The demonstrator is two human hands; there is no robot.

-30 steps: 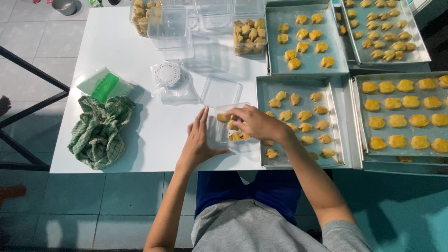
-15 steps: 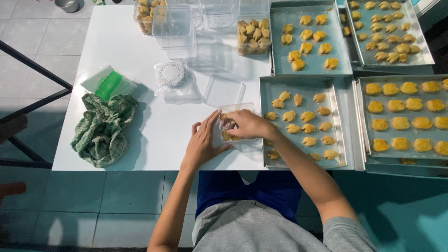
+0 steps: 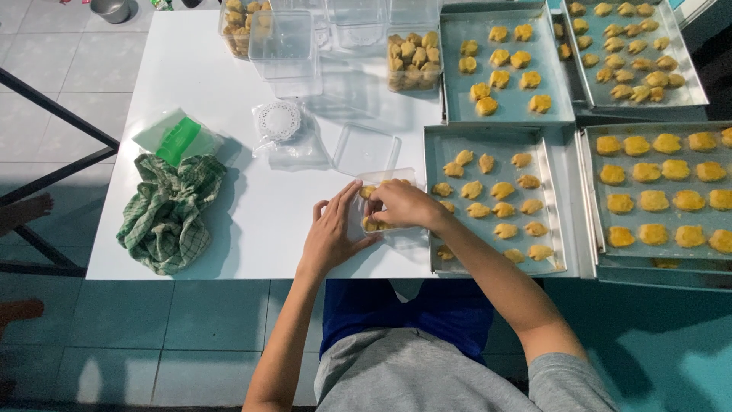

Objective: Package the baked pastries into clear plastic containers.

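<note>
steadying clear tub (image 3: 385,206), long axis front-to-back: left hand (image 3: 332,233) flat against side, right hand (image 3: 402,204) pinching cookie inside.

A small clear plastic container (image 3: 385,204), partly filled with golden cookies (image 3: 371,223), lies on the white table.

Four baking trays (image 3: 450,152), one green checked cloth (image 3: 171,210), two hands (image 3: 332,233).

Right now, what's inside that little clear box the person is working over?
The clear box holds golden cookies; a few show along its left side. The right hand covers most of it, so the count is hidden. The left hand steadies its side.
</note>
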